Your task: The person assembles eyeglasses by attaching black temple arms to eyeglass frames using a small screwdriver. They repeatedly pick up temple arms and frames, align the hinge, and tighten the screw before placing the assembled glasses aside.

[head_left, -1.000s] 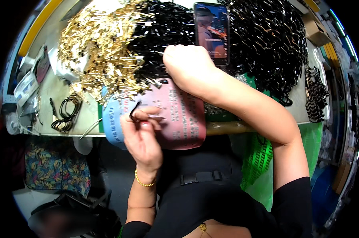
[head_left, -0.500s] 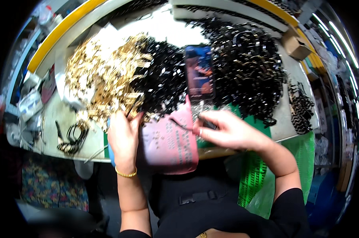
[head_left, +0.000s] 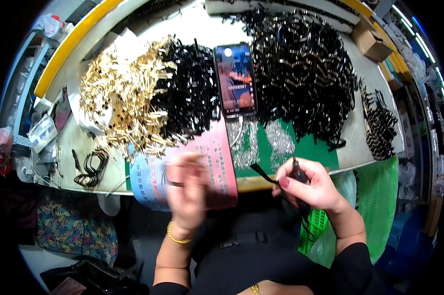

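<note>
Black and flat, one black strip juts out leftward from the right hand, pinched by its end between thumb and fingertips. The same hand also holds one dark-handled tool, its thin tip pointing away from the person. The left hand is blurred, its fingers curled above one pink-and-blue printed sheet; a thin dark line shows by the fingers, but I cannot tell whether they grip anything. One gold bead bracelet circles that wrist.

Beyond the left hand lie one heap of gold metal clips, too many to count, and one smaller heap of black clips touching it. One smartphone, its screen lit, rests beyond the gap between the hands. Two patches of tiny silver pieces lie on one green mat just beyond the right hand. Farther out is one large heap of black wavy strips, with one small bundle of similar strips to that hand's right. One black looped bunch sits on the bench, left of the left hand.
</note>
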The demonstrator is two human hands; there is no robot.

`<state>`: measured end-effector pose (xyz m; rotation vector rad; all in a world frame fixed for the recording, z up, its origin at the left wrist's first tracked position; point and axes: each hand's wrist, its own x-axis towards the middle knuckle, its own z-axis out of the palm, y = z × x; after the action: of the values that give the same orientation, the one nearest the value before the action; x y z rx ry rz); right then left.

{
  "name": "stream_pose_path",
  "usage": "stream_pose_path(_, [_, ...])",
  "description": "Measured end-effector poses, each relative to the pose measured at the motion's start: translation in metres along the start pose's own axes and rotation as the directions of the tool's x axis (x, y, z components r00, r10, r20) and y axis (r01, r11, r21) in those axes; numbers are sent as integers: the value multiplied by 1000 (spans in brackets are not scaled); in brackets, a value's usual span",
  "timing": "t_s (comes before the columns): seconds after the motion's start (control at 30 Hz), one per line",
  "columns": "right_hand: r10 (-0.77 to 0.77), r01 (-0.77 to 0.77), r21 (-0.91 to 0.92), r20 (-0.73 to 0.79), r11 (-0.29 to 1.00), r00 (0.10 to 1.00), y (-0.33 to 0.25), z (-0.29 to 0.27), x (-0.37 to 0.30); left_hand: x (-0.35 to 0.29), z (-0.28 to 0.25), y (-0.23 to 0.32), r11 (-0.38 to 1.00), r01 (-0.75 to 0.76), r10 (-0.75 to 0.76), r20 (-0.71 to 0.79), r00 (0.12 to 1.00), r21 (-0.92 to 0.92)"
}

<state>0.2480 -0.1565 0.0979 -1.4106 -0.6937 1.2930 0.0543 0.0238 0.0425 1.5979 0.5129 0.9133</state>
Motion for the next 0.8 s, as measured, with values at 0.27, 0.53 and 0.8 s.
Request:
stream_pose_path(0.27, [-239,260,-587,116,766,964,19,22,7,-42,41,10,903,370,-316,245,917,-218])
stream_pose_path(0.53, [-111,91,-93,-243,992,964,15,18,13,-41,25,-3,867,486,-429,332,840,-110])
stream_pose_path(0.8, [37,9,153,-297,988,954,9,26,23,-54,24,-13,838,488,-389,360,848,-242])
